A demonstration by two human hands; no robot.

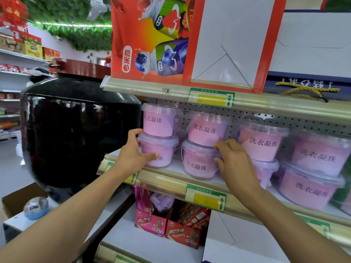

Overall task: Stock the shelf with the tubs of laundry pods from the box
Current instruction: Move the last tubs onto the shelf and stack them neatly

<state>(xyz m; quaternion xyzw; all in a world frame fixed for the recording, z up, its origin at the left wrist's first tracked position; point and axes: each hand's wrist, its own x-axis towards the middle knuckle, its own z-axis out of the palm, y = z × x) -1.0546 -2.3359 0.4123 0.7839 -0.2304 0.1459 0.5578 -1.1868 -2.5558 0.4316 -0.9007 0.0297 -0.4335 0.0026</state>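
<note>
pod tubs, stacked in twos on shelf (190, 168): left hand (135, 155) cups lower left tub (161, 151), right hand (232, 160) with curled fingers steadies lower second tub (197, 164), seemingly squaring the stacks.

1. I see tubs stacked in twos along the middle shelf (209, 184).
2. My left hand (133, 156) is on the leftmost lower tub (161, 149); my right hand (235, 164) is by the next stack (201, 145).
3. A big jar (76, 130) stands left of the shelf.
4. Snack boxes (171, 224) sit on the shelf below.
</note>
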